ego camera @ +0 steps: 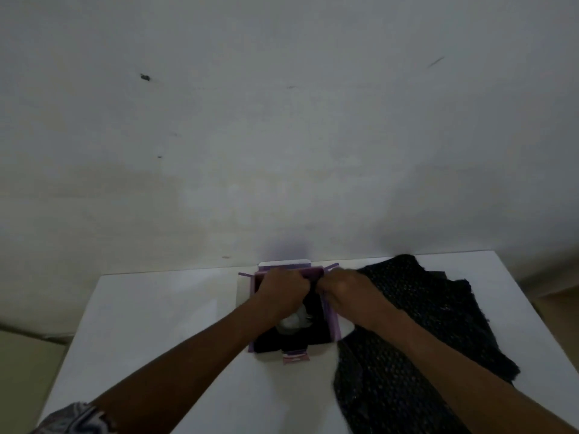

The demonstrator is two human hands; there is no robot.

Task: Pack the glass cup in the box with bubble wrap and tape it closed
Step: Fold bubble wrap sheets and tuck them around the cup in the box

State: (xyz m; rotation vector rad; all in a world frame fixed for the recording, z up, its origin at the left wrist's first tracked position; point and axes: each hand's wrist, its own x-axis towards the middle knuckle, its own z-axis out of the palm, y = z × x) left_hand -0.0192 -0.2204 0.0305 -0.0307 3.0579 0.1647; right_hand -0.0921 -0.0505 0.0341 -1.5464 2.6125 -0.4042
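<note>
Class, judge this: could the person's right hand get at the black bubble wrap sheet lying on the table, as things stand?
Probably yes. The right hand is at the purple box, and the black bubble wrap sheet lies just beside it, with only the right forearm over it.

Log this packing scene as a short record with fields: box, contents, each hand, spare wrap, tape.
box: purple box, open, flaps out, on the white table
contents: dark lining and a pale glassy item, likely the cup
left hand: left hand in the box's far end, fingers curled down; grip hidden
right hand: right hand beside it, likewise curled; grip hidden
spare wrap: black bubble wrap sheet lies on the table, right of the box
tape: none visible
</note>
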